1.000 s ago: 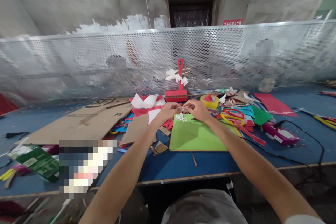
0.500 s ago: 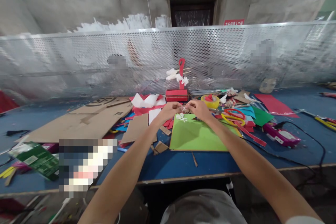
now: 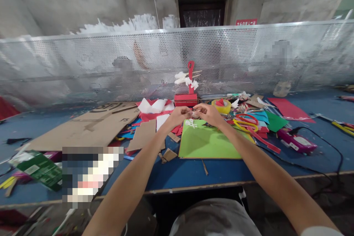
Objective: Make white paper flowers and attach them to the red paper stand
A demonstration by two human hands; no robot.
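My left hand (image 3: 179, 115) and my right hand (image 3: 208, 113) meet with pinched fingers above the far edge of the green paper (image 3: 210, 145). Between their fingertips is a small whitish piece (image 3: 195, 111), perhaps tissue or thin paper, too small to make out fully. Just below them, a little white twisted piece (image 3: 190, 123) lies on the green paper. Beyond the hands stands a red box-like base (image 3: 186, 100) with a red hooked upright (image 3: 191, 77). White tufts (image 3: 181, 78) and thin sticks are attached to the upright.
Brown cardboard (image 3: 83, 127) covers the table's left part. To the right lie a yellow tape roll (image 3: 226, 107), yellow-handled scissors (image 3: 246, 125), red paper (image 3: 287, 108) and a purple device (image 3: 297, 142) with a black cord. A perforated metal screen (image 3: 235, 59) borders the back.
Both hands stay pinched together over the green paper; the fingers have shifted slightly around the small whitish piece. The view has tilted a little.
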